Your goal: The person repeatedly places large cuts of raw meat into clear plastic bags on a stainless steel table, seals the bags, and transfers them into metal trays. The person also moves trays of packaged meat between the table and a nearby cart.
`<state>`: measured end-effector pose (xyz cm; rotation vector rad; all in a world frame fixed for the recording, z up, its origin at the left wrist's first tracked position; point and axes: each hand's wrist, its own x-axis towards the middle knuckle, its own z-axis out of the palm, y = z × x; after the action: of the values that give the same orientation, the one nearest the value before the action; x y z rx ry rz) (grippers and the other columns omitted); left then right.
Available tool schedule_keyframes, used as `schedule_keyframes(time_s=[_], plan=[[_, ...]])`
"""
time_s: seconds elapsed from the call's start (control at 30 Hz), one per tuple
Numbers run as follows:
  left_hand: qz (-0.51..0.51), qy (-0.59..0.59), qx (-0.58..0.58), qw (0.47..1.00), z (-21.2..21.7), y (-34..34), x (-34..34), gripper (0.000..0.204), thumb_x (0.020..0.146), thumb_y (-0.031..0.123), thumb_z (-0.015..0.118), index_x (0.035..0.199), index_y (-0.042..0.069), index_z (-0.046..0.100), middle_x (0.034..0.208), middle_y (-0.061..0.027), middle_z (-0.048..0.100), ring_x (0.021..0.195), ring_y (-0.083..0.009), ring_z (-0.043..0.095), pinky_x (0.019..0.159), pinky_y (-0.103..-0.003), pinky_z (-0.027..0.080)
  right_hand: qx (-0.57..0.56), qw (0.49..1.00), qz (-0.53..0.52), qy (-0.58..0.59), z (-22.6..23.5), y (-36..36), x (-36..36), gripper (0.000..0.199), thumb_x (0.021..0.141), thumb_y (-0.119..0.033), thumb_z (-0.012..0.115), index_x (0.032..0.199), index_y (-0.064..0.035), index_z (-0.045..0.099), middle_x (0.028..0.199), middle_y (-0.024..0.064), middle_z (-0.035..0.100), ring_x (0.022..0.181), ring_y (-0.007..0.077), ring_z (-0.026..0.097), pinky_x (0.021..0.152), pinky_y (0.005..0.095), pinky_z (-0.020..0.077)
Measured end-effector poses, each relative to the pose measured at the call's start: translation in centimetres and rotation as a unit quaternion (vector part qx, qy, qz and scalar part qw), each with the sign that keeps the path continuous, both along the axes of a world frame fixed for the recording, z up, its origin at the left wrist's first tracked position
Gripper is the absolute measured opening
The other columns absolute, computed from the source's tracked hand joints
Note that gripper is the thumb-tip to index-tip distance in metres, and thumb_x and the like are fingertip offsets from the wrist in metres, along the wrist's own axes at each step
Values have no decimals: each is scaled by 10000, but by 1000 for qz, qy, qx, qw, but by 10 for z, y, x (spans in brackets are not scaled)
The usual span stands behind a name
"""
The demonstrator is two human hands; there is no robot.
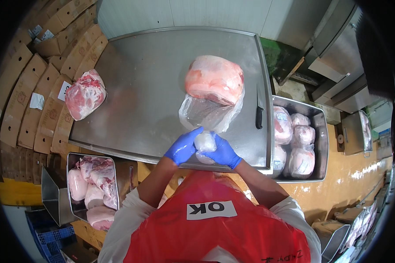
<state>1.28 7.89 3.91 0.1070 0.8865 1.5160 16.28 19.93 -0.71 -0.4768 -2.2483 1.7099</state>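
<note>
Both of my blue-gloved hands are closed around a rounded, whitish bundle of clear plastic film [205, 142] at the table's near edge. My left hand [183, 147] grips its left side and my right hand [222, 151] its right side. Just beyond them, a crumpled sheet of clear plastic [206, 115] spreads on the metal table [149, 96]. A large piece of pink meat with a pale fat layer [213, 79] rests at the far end of that sheet. Whether sheet and bundle are joined is hard to make out.
A black-handled knife [259, 116] lies near the table's right edge. Another meat piece [87, 94] sits at the left, beside stacked cardboard boxes [24, 103]. One metal tub [322, 144] at the right holds wrapped meat; another tub [69, 164] at lower left holds more meat.
</note>
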Motion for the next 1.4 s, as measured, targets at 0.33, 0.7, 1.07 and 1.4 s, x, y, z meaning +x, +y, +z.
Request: schedule_keyframes(time_s=[0.33,0.7,1.07,1.4], plan=[[-191,831,53,519,2,20,30,1007,694,455,822,1525,139,348,1524,-198,303,1404,-461,268,1193,-550,166,-522,844,124,23,-39,43,5,409,1014,-337,552,1314,-61,573,1238,91,642,1152,236,609,1017,381,482],[-61,635,-216,739,-157,65,-47,470,805,277,730,1215,74,619,1179,-209,627,1079,-395,608,925,-457,489,-546,820,-115,-123,-50,78,24,586,934,-528,623,1210,-11,639,1067,70,670,931,226,630,867,335,504],[89,620,-396,671,-209,133,-73,1254,594,457,891,1466,-161,236,1357,-345,521,1234,-421,562,1033,-429,469,-21,919,-362,-154,-157,223,-16,877,765,-381,845,1372,103,437,1212,226,615,1002,253,630,889,341,509],[-45,439,-341,830,-164,77,-99,302,795,198,753,985,-36,731,844,-96,719,779,-178,681,715,-349,538,-252,912,-305,-112,-170,222,-46,312,904,-261,695,1083,-6,676,807,27,631,661,122,527,598,287,445]])
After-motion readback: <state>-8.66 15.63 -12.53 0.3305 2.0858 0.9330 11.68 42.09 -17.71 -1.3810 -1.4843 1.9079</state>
